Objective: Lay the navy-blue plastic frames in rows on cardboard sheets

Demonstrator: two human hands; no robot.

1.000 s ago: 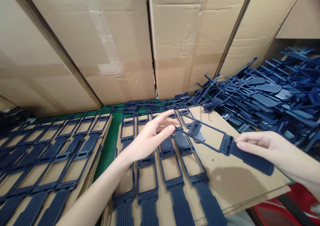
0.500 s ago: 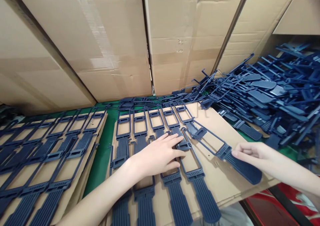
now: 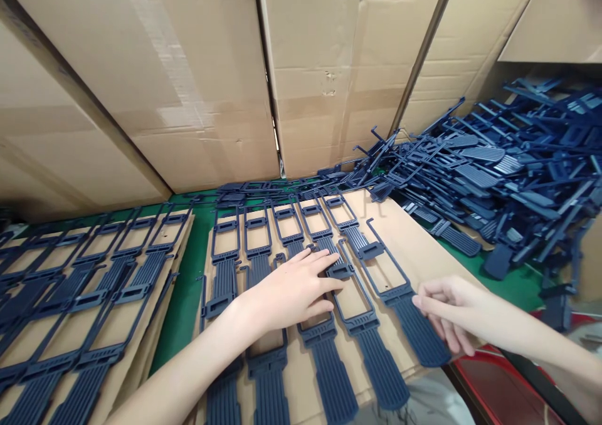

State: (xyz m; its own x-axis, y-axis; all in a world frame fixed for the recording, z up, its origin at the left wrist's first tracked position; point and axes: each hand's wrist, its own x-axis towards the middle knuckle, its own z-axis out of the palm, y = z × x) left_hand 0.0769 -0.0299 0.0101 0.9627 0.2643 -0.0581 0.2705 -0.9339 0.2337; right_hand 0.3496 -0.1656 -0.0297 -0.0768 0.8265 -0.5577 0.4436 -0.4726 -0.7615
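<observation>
Dark blue plastic frames with ribbed paddle ends lie in overlapping rows on a cardboard sheet (image 3: 437,262). My left hand (image 3: 294,287) rests flat over the middle of the rows, fingers spread, touching the frames beneath. At the right end of the front row, my right hand (image 3: 446,309) pinches the edge of a blue frame (image 3: 399,296) just below its open rectangle. That frame's paddle points toward me, and its upper end overlaps the ribbed part of a back-row frame (image 3: 341,209).
A large heap of loose blue frames (image 3: 508,155) fills the right side. Another cardboard sheet (image 3: 162,274) with rows of frames is at the left. Tall cardboard boxes (image 3: 202,80) stand behind the green tabletop (image 3: 183,299). Something red (image 3: 493,381) shows below the sheet's right edge.
My right hand has moved left and toward me, turning the held frame from a strong slant to nearly in line with its neighbour. My left hand stays on the rows.
</observation>
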